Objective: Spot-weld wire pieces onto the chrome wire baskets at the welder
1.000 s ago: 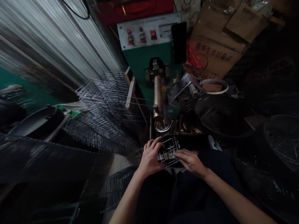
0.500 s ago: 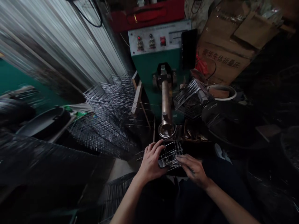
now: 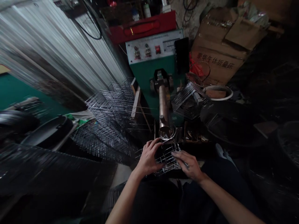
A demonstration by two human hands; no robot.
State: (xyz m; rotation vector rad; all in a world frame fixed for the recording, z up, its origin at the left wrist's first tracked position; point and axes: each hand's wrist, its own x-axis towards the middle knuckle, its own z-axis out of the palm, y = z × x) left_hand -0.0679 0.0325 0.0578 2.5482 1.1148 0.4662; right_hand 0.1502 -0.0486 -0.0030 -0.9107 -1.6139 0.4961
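Observation:
A small wire grid (image 3: 168, 153) of thin crossed metal rods lies low in front of me, between my hands. My left hand (image 3: 149, 158) curls over its left side, fingers at the far edge and thumb nearer me. My right hand (image 3: 188, 165) pinches the grid's right side; its fingertips partly hide the rods there. Just beyond the grid, concentric metal rings (image 3: 172, 134) show around the lower end of a thick metal cylinder (image 3: 163, 107). That cylinder juts toward me from a green machine (image 3: 144, 74) with a switch panel.
Left of the machine stand stacked wire racks (image 3: 112, 109), beside a wooden strip (image 3: 135, 104). To the right are more bent wire frames (image 3: 187, 102), a white bowl (image 3: 230, 92) and a dark round basin (image 3: 229, 124). A cardboard box (image 3: 210, 56) leans behind them.
My view has shifted, so the machine sits lower and slightly left. The grid looks flatter, with both hands still on it. A red light on the panel is no longer lit.

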